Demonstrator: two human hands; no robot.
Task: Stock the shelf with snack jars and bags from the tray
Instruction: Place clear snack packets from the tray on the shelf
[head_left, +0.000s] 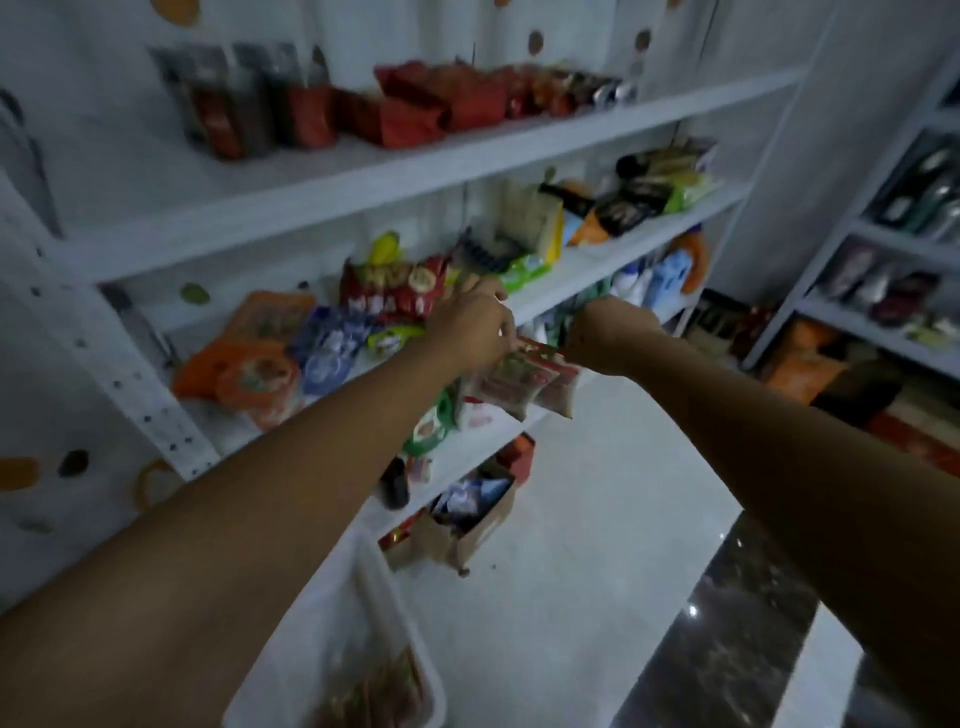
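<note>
Both arms reach toward the white shelf (587, 265). Between the hands hangs a strip of small clear snack bags with red tops (524, 382), held in front of the shelf's edge. My left hand (470, 325) pinches the strip at its left end. My right hand (605, 338) holds the right end, its fingers hidden behind the wrist. The white tray (363, 597) lies low under my left forearm, with several red-brown packets inside. On the shelf behind my hands sit a red snack bag (395, 291), blue packets and orange bags.
The top shelf board carries red bags and dark packets. Lower boards hold bottles and green packets. An open cardboard box (467, 514) stands on the pale floor by the shelf foot. A second white rack (883, 249) stands at the right, with bags heaped beside it.
</note>
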